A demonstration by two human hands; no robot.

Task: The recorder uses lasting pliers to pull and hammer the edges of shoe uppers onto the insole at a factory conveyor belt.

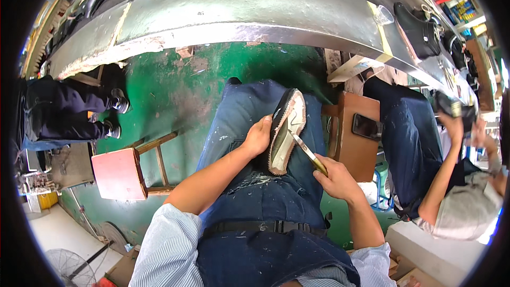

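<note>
My left hand [257, 137] is closed on the dark side of a shoe upper [287, 132], which rests on my lap with its underside facing up. Its bottom shows a pale, ragged edge all round and a whitish and grey-green middle. In my right hand [336, 178] is a hand tool [306, 151] with a yellowish handle and a narrow metal shank. The tool's metal tip lies at the shoe's bottom, near its middle; whether it touches I cannot tell. My left fingertips are hidden behind the shoe.
Ahead runs a long metal-edged bench [234, 8] with black shoes [417, 32] at the right. A pink-topped stool [119, 174] stands at left; a brown stool [357, 151] at right bears a phone [366, 127]. A co-worker [457, 196] sits close on the right, another person [69, 109] at left.
</note>
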